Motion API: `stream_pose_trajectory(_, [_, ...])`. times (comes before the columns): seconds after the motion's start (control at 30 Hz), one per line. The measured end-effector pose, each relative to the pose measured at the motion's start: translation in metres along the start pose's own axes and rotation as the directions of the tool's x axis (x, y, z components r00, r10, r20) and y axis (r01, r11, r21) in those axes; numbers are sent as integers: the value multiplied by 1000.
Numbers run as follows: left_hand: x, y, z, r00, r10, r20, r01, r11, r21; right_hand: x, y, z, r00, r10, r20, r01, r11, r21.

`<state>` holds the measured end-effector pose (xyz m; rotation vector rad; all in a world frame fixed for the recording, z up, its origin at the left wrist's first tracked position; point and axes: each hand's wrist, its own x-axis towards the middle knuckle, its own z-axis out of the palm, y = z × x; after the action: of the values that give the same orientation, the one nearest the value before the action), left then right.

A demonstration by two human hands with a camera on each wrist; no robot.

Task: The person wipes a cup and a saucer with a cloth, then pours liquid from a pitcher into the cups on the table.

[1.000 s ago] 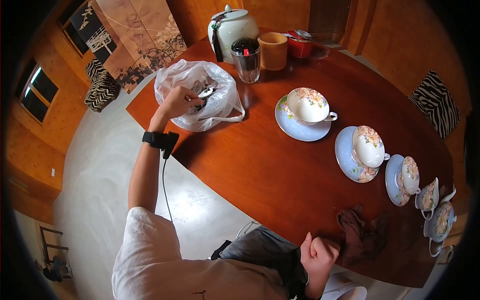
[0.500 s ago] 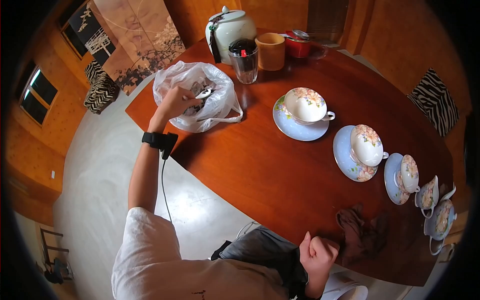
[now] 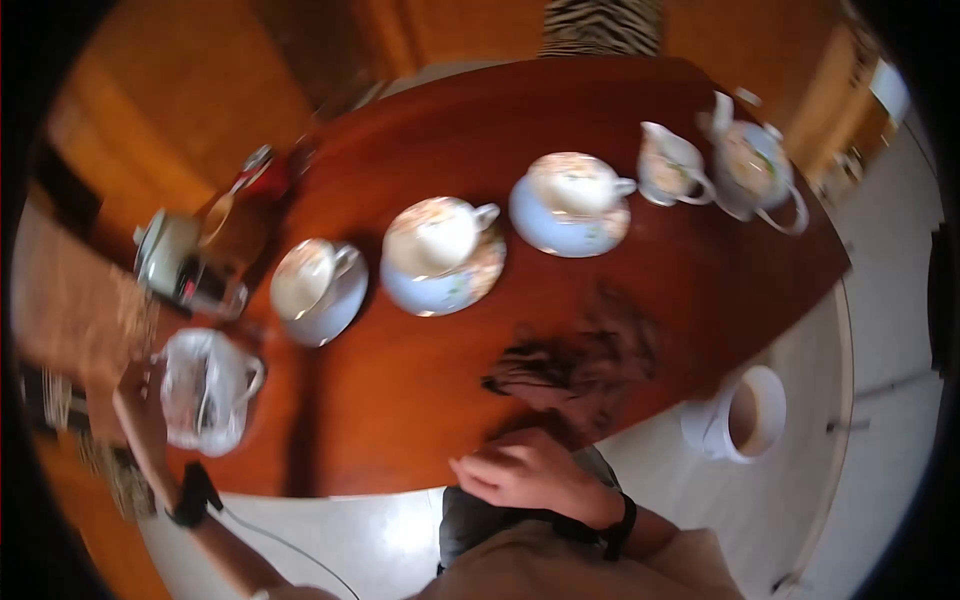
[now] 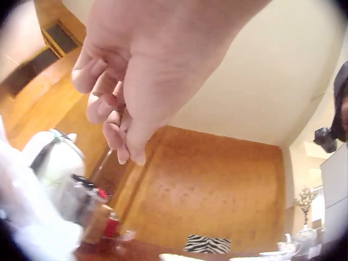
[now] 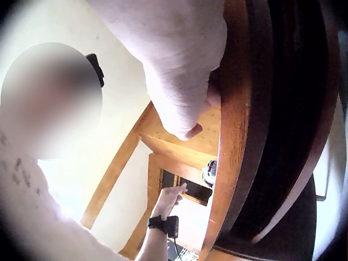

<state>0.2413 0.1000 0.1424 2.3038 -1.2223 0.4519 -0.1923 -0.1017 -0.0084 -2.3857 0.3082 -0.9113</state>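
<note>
My left hand (image 3: 142, 410) hovers by the left side of a clear plastic bag (image 3: 238, 400) at the table's left end. Its fingers are loosely bent, and nothing shows between them in the left wrist view. Inside the bag is dark stuff, with a pale, blurred spoon (image 3: 204, 413) lying in it. At the front edge of the table, my right hand (image 3: 525, 470) is held loosely curled with nothing in it. The nearest thing to it is a crumpled brown cloth (image 3: 590, 365). In the right wrist view most of that hand's fingers are hidden.
Three floral cups, one a white cup (image 3: 435, 240), stand on blue saucers across the table (image 3: 400, 400). A creamer (image 3: 668, 165) and teapot (image 3: 748, 165) stand at the right. A lidded jar (image 3: 165, 250) and glass (image 3: 212, 290) are behind the bag. A white bucket (image 3: 700, 430) is below the right edge.
The head view has swung right. My left hand has let go of the white spoon and drawn back to the bag's side. My right hand remains near the table's front edge.
</note>
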Motion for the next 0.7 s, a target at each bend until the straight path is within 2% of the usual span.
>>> stream_pose_trajectory(0.03, [7,24,5,996,70,-58,-76,992,-99,-2,0,-1,1000,9,-4,-8,991,136])
stream_pose_trajectory(0.07, [14,43,2,990,140,-24,-141,988,-59,-2,-2,-9,999,-37,-5,37,985,168])
stream_pose_trajectory(0.1, [18,78,6,988,153,-33,-155,986,-68,0,-7,-19,996,-91,-3,90,975,204])
stream_pose_trajectory(0.13, [23,104,12,986,163,-17,-164,980,-112,5,-12,-45,993,-119,17,113,974,197])
stream_pose_trajectory(0.2, [30,157,23,990,137,8,-133,971,-198,16,-7,-100,971,-184,-155,182,983,-30])
stream_pose_trajectory(0.23, [35,185,31,979,201,-19,-198,939,-281,20,-2,-134,974,-153,-165,121,975,-189])
stream_pose_trajectory(0.27, [38,219,35,967,256,-8,-245,914,-322,26,-3,-172,990,-48,-130,7,954,-299])
stream_pose_trajectory(0.3, [40,252,38,952,306,3,-284,888,-362,34,21,-194,961,-172,-216,85,928,-363])
stream_pose_trajectory(0.33, [43,277,44,919,395,-9,-373,859,-352,41,39,-225,954,8,-298,-92,960,-266])
stream_pose_trajectory(0.37, [47,300,50,877,479,-24,-458,822,-338,46,61,-254,923,72,-379,-183,947,-265])
stream_pose_trajectory(0.4, [50,326,53,864,503,18,-464,811,-356,51,83,-285,907,119,-404,-290,872,-394])
stream_pose_trajectory(0.43, [53,350,55,848,526,60,-470,800,-374,52,112,-316,901,72,-428,-323,770,-550])
stream_pose_trajectory(0.47, [58,372,60,806,587,79,-515,760,-396,48,145,-343,868,96,-487,-391,736,-552])
stream_pose_trajectory(0.5, [63,393,66,759,643,99,-555,720,-417,51,161,-368,846,189,-499,-496,624,-604])
stream_pose_trajectory(0.53, [69,414,74,713,694,96,-582,663,-471,51,184,-387,812,201,-548,-554,557,-618])
stream_pose_trajectory(0.63, [90,468,117,585,809,54,-650,509,-564,46,229,-422,810,358,-464,-586,491,-644])
stream_pose_trajectory(0.7, [102,502,140,503,861,81,-711,465,-527,40,239,-426,801,415,-432,-599,539,-593])
